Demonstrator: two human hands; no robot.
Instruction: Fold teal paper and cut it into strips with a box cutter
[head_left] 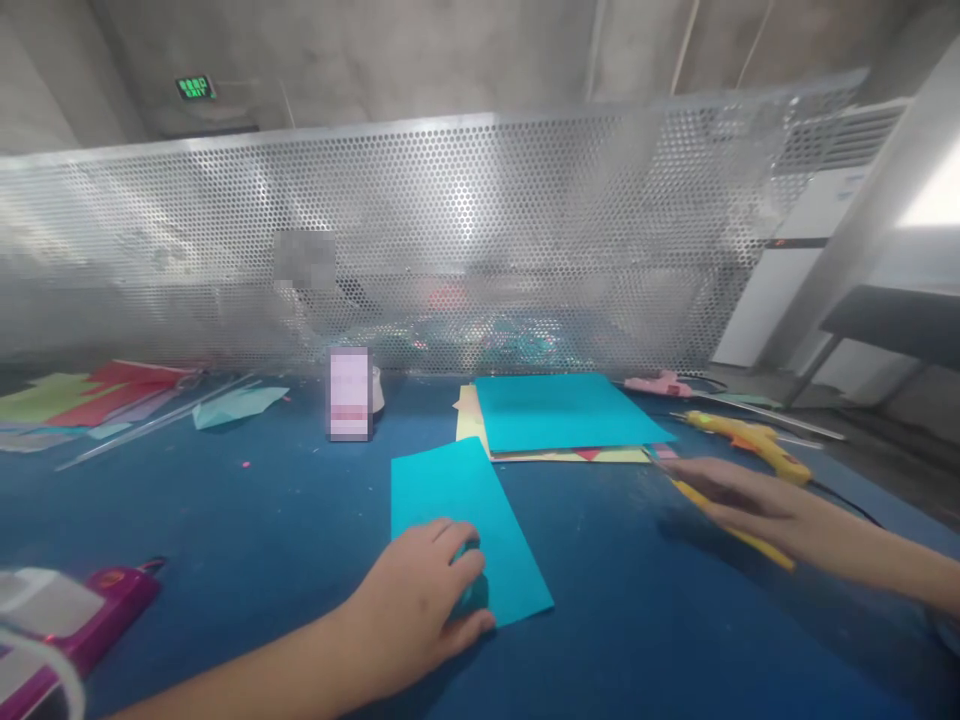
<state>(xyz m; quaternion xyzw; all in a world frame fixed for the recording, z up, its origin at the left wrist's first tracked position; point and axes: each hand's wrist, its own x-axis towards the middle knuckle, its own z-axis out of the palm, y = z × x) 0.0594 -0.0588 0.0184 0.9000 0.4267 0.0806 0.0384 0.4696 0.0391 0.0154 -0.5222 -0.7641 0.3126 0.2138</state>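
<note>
My left hand (420,600) rests on a piece of bright blue paper (450,490), its thumb and fingers apart and slightly curled. The paper lies flat on the blue table (300,560), with slanting cut edges. To the right, my right hand (742,495) is closed around a slim yellow utility knife (765,550), slightly blurred. Its thin metal blade points toward the front right corner of a larger blue sheet (570,412). That sheet lies on top of pale yellow paper (471,420), and a bit of red shows at its front edge.
A yellow glue gun (750,440) with a cord and a pink glue gun (660,384) lie at the right. A phone (350,395) stands upright at the back. Coloured paper scraps (127,390) sit far left; a magenta power strip (112,610) is near left. Perforated metal (465,240) borders the back.
</note>
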